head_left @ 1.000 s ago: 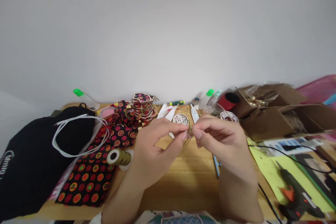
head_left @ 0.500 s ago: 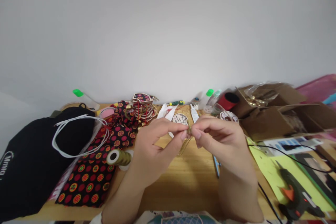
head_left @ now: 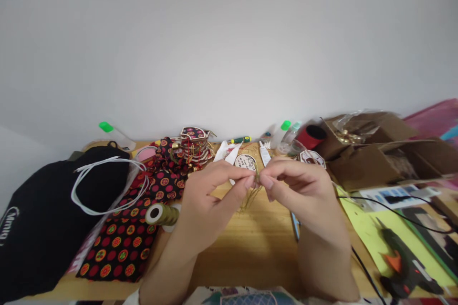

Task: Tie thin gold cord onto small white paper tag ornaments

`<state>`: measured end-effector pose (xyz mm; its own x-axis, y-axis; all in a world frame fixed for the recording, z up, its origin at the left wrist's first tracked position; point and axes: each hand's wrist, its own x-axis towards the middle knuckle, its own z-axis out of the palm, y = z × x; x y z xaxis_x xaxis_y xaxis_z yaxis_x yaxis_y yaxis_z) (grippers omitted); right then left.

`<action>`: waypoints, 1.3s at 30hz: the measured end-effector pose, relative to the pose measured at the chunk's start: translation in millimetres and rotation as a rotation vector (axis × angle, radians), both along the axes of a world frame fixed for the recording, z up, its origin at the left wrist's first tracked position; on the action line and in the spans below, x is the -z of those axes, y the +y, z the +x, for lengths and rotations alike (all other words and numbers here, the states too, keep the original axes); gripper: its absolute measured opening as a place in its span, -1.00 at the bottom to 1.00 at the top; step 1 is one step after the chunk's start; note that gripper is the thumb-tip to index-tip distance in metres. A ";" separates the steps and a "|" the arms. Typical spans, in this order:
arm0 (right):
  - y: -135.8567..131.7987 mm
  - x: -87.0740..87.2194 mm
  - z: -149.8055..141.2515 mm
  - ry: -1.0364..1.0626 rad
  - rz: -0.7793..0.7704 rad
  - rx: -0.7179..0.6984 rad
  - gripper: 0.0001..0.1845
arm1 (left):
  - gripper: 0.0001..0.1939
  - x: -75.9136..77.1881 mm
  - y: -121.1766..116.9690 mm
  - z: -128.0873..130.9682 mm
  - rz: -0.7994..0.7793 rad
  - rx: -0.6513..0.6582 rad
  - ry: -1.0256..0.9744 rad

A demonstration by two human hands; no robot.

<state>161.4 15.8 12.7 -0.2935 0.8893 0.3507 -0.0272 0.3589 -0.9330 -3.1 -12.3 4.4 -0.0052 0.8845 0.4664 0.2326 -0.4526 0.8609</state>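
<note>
Thin olive-green thread [head_left: 255, 196] dangles in loose strands from between my fingertips above the table. My left hand [head_left: 214, 202] pinches it between thumb and index finger. Close against that pinch, my right hand [head_left: 296, 188] grips the same small bunch with thumb and index finger, its other fingers curled. The exact spot where the strands meet is mostly covered by the fingertips. Behind the hands lies a round pale disc [head_left: 245, 162] with dark drawing on it. A spool of olive thread [head_left: 166, 214] lies on its side by my left wrist.
Patterned fabric [head_left: 118, 248], a black bag [head_left: 53, 214] and a coil of white cord [head_left: 79, 190] are on the left. To the right are a glue gun [head_left: 404, 262] on yellow paper [head_left: 361, 233], a black cable and cardboard boxes [head_left: 365, 167]. Bottles [head_left: 279, 136] stand along the wall.
Both hands keep nearly the same place and pinch. The dangling thread strands have shifted and spread a little below the fingertips.
</note>
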 end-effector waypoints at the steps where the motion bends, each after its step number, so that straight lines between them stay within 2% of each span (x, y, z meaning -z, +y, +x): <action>1: 0.0 0.0 0.1 -0.001 -0.001 -0.001 -0.87 | -0.87 -0.1 0.0 -0.2 0.000 0.000 0.002; 8: 0.8 0.5 0.5 -0.012 0.015 0.006 -0.87 | -0.88 -0.9 0.8 -0.9 0.033 -0.018 0.059; 16: 0.9 -1.3 0.7 -0.049 0.049 0.025 -0.86 | -0.88 -4.6 0.8 0.3 0.156 -0.047 0.206; 26: 1.8 -1.0 1.9 -0.078 0.071 -0.003 -0.87 | -0.88 -3.1 2.8 -2.9 0.112 0.006 0.165; 34: 3.5 -3.3 4.2 -0.159 0.108 -0.053 -0.85 | -0.86 -6.7 4.3 -6.9 0.105 0.047 0.255; 39: 2.8 -3.8 3.5 -0.185 0.139 -0.040 -0.85 | -0.86 -6.1 3.7 -6.5 0.142 0.012 0.288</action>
